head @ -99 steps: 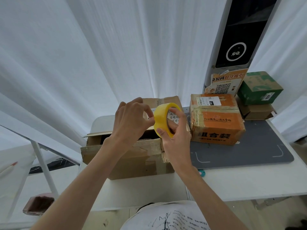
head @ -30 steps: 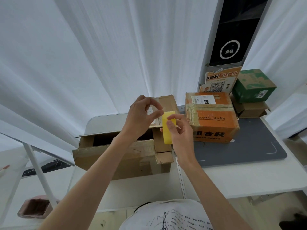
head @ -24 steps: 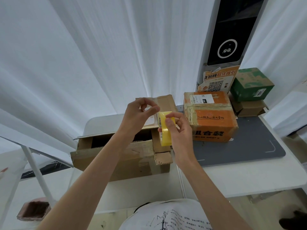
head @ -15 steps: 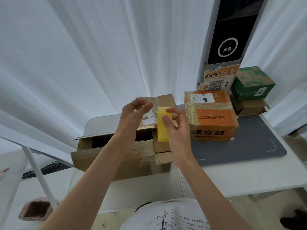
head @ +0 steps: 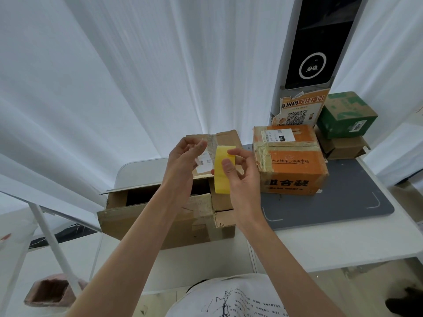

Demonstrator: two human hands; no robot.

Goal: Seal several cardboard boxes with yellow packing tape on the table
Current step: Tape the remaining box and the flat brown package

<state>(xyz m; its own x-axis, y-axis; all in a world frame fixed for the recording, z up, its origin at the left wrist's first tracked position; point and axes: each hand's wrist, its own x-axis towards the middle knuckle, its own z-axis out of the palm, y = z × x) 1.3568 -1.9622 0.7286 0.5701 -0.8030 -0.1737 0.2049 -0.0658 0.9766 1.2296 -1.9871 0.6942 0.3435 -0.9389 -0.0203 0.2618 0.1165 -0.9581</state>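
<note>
A person's right hand [head: 240, 179] grasps a roll of yellow packing tape [head: 223, 170] above an open cardboard box [head: 164, 216] on the desk [head: 320, 243], left of a taped orange box [head: 290, 161]. The left hand [head: 185, 161], fingers curled, seems to pinch at the tape's free end, though any strip is too faint to confirm. Next, seemingly: draw out a length and close the flaps. The roll's core is hidden.

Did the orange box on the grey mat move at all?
No. The orange box sits at the same spot on the grey mat, beside the open box.
</note>
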